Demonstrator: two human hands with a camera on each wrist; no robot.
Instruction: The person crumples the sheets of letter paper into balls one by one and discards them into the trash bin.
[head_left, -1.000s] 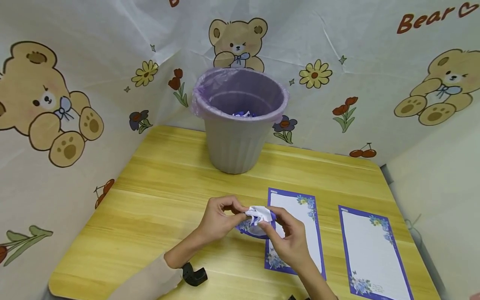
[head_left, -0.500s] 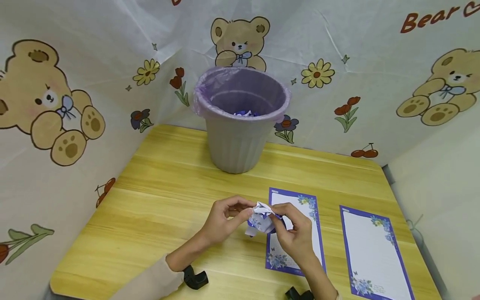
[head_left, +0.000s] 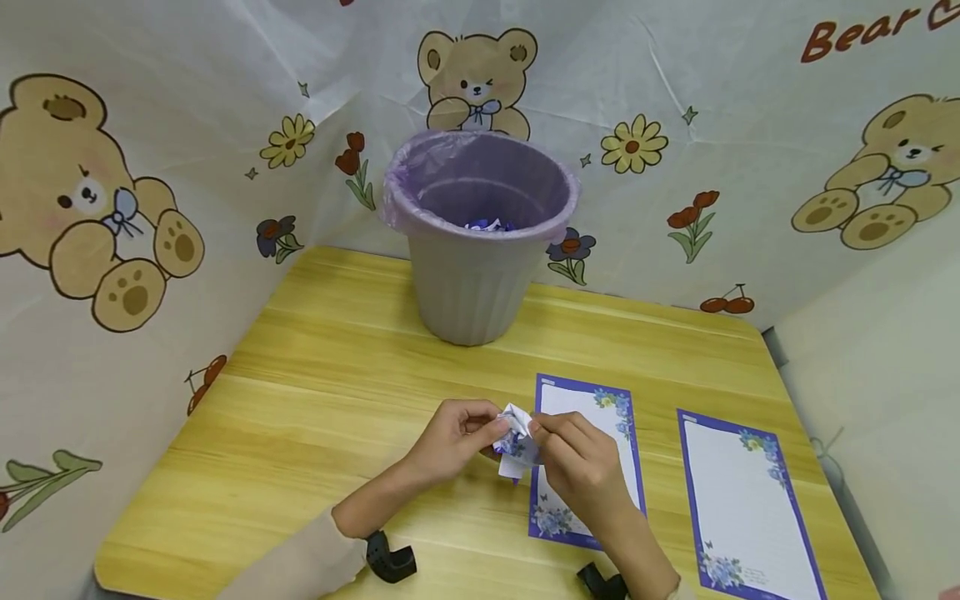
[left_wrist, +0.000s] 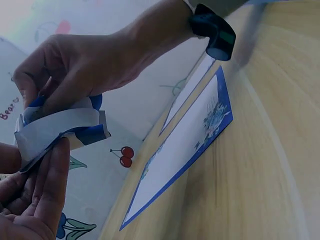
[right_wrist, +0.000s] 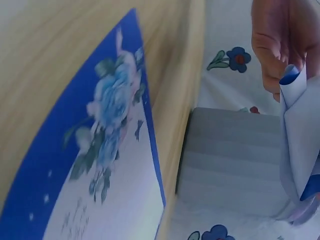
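Both hands hold a partly crumpled sheet of stationery paper [head_left: 519, 448], white with a blue-purple border and blue flower print, above the table. My left hand [head_left: 456, 440] pinches its left side between thumb and fingers. On the other side my right hand [head_left: 588, 462] pinches the upper right edge, its back turned upward. From the left wrist view, the folded paper [left_wrist: 65, 125] bulges between the two hands in a curved band. At the right edge of the right wrist view, the paper [right_wrist: 300, 135] shows white folds and a small blue curled corner.
Two flat flowered sheets lie on the wooden table [head_left: 300, 417]: one sheet [head_left: 577, 400] partly beneath the right hand, another sheet [head_left: 750, 500] farther right. A grey bin [head_left: 472, 292] with a purple liner stands behind, crumpled paper [head_left: 489, 225] inside. Bear-print cloth [head_left: 480, 67] surrounds the table.
The paper has been turned and folded further between the hands. My right hand has rotated so its back faces up, fingers drawn together. A white flap now hangs below the paper.
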